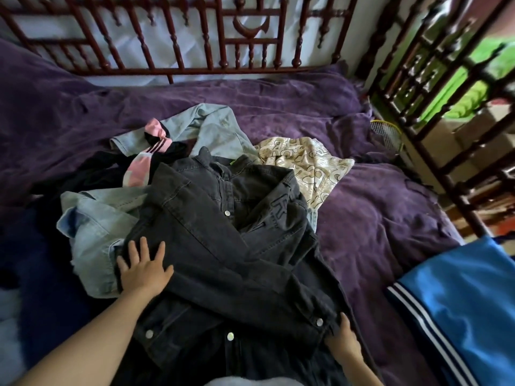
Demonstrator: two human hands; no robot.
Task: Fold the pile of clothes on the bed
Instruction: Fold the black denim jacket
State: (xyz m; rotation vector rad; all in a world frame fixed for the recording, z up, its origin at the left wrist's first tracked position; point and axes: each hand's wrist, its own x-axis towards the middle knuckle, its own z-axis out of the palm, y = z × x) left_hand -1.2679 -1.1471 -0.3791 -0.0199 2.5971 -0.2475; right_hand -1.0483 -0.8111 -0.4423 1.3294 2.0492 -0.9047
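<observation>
Two hands on black denim jacket (223,232), near edge of bed (376,218).
Left hand (143,267) was pressed flat, fingers spread; sleeve cuff (312,316) was pinched by right hand (344,341).

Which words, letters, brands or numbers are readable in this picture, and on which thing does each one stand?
"R": a large outlined letter on the black denim jacket, read only roughly.
Small line under that letter: too small to read.
Cream printed garment: big outlined letters, creased; no word is readable.
Green collar tag on the jacket: too small to read.
</observation>
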